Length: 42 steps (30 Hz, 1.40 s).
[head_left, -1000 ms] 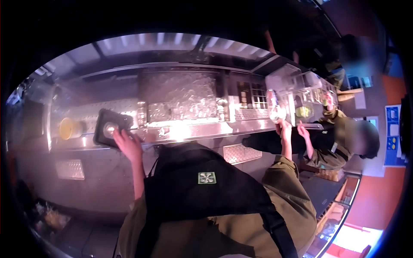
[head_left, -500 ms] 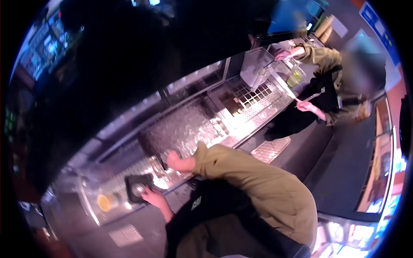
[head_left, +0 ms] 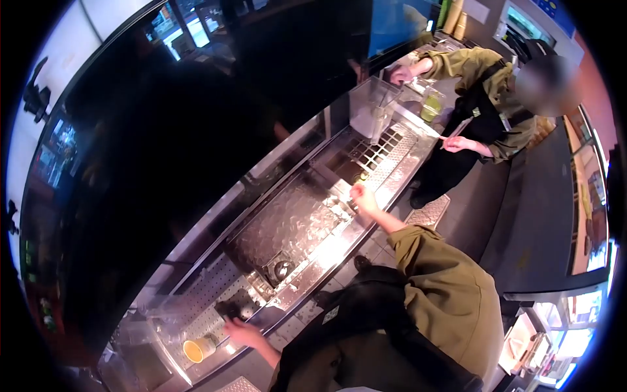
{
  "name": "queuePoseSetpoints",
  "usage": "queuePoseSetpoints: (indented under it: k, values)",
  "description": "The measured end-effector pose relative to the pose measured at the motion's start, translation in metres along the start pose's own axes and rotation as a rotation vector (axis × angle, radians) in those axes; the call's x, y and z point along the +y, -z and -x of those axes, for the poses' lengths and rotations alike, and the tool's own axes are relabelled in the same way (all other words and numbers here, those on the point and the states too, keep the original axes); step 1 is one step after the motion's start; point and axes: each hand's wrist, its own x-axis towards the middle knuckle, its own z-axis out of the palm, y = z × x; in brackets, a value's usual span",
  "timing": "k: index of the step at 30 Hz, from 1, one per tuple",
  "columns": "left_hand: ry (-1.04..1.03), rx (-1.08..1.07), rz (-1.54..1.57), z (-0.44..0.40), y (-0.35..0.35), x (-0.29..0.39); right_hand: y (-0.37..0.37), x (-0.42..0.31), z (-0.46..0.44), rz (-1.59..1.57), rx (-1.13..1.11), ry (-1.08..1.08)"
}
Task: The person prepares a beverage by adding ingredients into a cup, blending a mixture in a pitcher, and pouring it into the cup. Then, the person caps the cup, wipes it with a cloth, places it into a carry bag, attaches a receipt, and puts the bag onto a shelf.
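My left hand [head_left: 243,332] is at the counter's front edge, fingers apart, beside a small dark object [head_left: 234,310] whose shape is blurred. A yellow-rimmed cup [head_left: 196,351] stands to its left. My right hand [head_left: 363,198] is closed over the right end of the ice bin [head_left: 287,219], by some small metal holders [head_left: 338,208]; what its fingers hold is too small to make out. A round, shiny vessel [head_left: 283,269] sits at the near left corner of the ice.
A co-worker [head_left: 490,108] in a black apron stands at the right, both hands over the counter. Near them are a clear container [head_left: 373,108], a jug with green contents [head_left: 431,106] and a black grid [head_left: 382,149]. A dark screen-like panel rises behind the counter.
My right hand has moved from the ice bin's left end to its right end. A round vessel now shows in the ice. The black tray no longer shows whole by my left hand.
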Motion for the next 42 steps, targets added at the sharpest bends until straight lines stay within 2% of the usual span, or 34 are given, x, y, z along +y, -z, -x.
queuePoseSetpoints:
  k: [2, 4, 6, 8, 10, 11, 13, 14, 15, 16, 18, 19, 21, 24, 26, 28, 29, 32, 37, 38, 40, 42]
  values:
    - [-0.136, 0.099, 0.064, -0.022, 0.007, 0.003, 0.076, -0.061, -0.018, 0.102, 0.071, -0.016]
    - [-0.164, 0.109, 0.241, -0.029, 0.007, 0.029, 0.091, -0.053, -0.057, 0.019, 0.235, 0.079]
    - [-0.161, 0.121, 0.429, -0.022, 0.013, 0.079, 0.102, -0.068, -0.089, -0.045, 0.204, 0.026]
    - [-0.089, 0.048, 0.643, -0.006, -0.009, 0.109, 0.1, -0.081, -0.117, 0.102, 0.293, -0.036]
    - [-0.14, 0.038, 0.75, 0.03, -0.018, 0.156, 0.091, -0.095, -0.139, 0.124, 0.379, -0.146]
    - [-0.104, -0.04, 0.714, 0.052, -0.018, 0.181, 0.097, -0.099, -0.149, 0.06, 0.257, -0.194]
    - [-0.082, -0.18, 0.951, 0.097, -0.039, 0.223, 0.091, -0.092, -0.173, 0.028, 0.262, -0.161]
    - [-0.029, -0.242, 0.969, 0.126, -0.045, 0.245, 0.09, -0.083, -0.185, -0.006, 0.24, -0.164]
    - [0.037, -0.321, 0.936, 0.148, -0.057, 0.262, 0.089, -0.071, -0.194, -0.007, 0.216, -0.007]
    - [0.064, -0.381, 0.848, 0.169, -0.06, 0.282, 0.089, -0.065, -0.2, -0.119, 0.128, -0.039]
    - [0.171, -0.621, 1.075, 0.202, -0.064, 0.317, 0.09, -0.05, -0.201, -0.279, 0.179, 0.044]
    - [0.205, -0.679, 1.104, 0.211, -0.062, 0.332, 0.102, -0.052, -0.195, -0.317, 0.285, 0.07]
    - [0.282, -0.793, 1.179, 0.23, -0.061, 0.362, 0.13, -0.043, -0.204, -0.39, 0.334, 0.103]
    - [0.233, -0.781, 1.105, 0.239, -0.066, 0.392, 0.174, -0.032, -0.211, -0.355, 0.313, 0.181]
    - [0.219, -0.746, 1.069, 0.244, -0.076, 0.407, 0.176, -0.001, -0.229, -0.454, 0.185, 0.092]
    - [0.198, -0.753, 1.042, 0.248, -0.076, 0.431, 0.204, -0.017, -0.222, -0.522, 0.133, 0.057]
    - [0.149, -0.772, 1.025, 0.248, -0.077, 0.439, 0.217, -0.024, -0.22, -0.556, 0.114, 0.041]
    - [0.14, -0.833, 1.003, 0.246, -0.105, 0.454, 0.209, 0.031, -0.247, -0.494, 0.07, 0.191]
    - [0.112, -0.983, 0.993, 0.247, -0.136, 0.496, 0.247, 0.036, -0.251, -0.441, -0.116, 0.106]
    - [0.062, -0.99, 0.983, 0.247, -0.142, 0.502, 0.251, 0.04, -0.248, -0.49, -0.14, 0.091]
    - [0.082, -1.109, 0.995, 0.246, -0.154, 0.512, 0.264, 0.045, -0.247, -0.577, -0.195, 0.083]
    - [0.079, -1.128, 1.041, 0.251, -0.156, 0.524, 0.277, 0.053, -0.248, -0.571, -0.236, 0.096]
